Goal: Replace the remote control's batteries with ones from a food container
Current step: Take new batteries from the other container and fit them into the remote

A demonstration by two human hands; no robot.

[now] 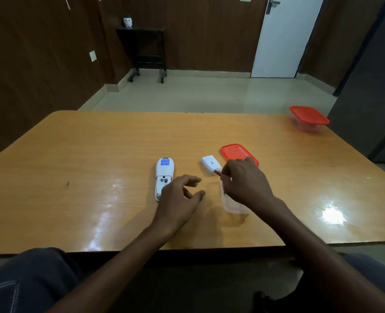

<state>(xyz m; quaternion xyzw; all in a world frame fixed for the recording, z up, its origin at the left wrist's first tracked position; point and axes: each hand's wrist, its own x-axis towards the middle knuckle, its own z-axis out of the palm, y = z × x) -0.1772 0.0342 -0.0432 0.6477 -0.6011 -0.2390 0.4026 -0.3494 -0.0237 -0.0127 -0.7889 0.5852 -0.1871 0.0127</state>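
The white remote control (pixel 163 177) lies face down on the wooden counter (pixel 96 154), left of centre, its battery bay uncovered. The left hand (pixel 179 197) rests just beside the remote's near end, fingers loosely spread and relaxed, gripping nothing. Over to the right, the right hand (pixel 245 184) hovers above the clear food container (pixel 233 205), which sits open on the counter near the front edge, and its fingertips pinch a battery (pixel 217 172) with a coppery end that pokes out toward the left. Just beyond that battery lies the small white battery cover (pixel 211 164), flat on the counter between the remote and the red lid (pixel 236 153). The red lid lies flat, partly hidden behind the right hand. Far off at the counter's right rear corner stands a second container with a red lid (pixel 309 118), closed.
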